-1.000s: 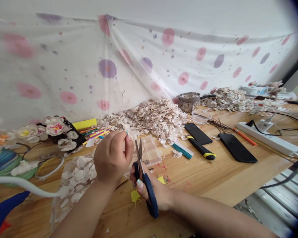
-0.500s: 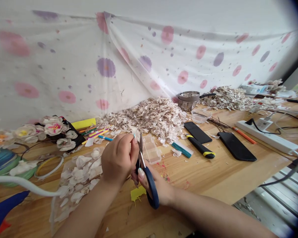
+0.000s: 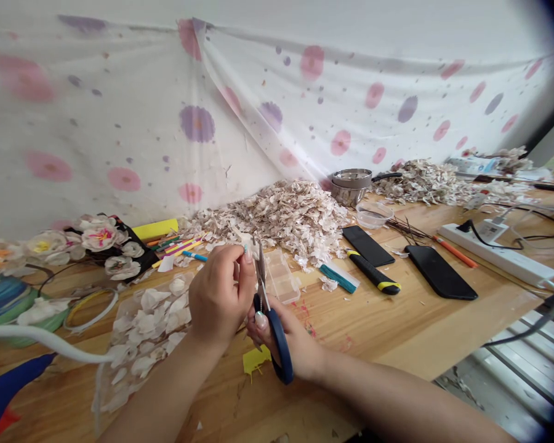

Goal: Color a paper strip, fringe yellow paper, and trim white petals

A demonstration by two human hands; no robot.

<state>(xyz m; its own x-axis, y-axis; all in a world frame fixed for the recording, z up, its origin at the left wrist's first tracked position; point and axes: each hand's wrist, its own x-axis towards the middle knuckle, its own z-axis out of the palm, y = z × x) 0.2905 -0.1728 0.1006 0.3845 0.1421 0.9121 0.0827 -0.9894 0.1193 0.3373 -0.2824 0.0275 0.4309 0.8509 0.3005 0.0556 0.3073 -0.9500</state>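
Observation:
My right hand is closed round the dark blue handles of a pair of scissors, whose blades point up and stand slightly apart. To its left, my left hand is closed in a pinch, with the fingertips right beside the blades. A pale, thin petal sticks up from those fingertips; most of it is hidden by the fingers. Below the hands a yellow scrap lies on the wooden table. Larger white petals are spread on a clear sheet beside my left forearm.
Behind the hands rises a heap of dry petals, with a clear compartment box before it. To the right lie a box cutter, two black phones and a power strip. Finished flowers stand at left.
The scissor blades have parted a little, and the left fingertips have shifted slightly up, so more of the pale petal shows. Both hands stay in nearly the same place.

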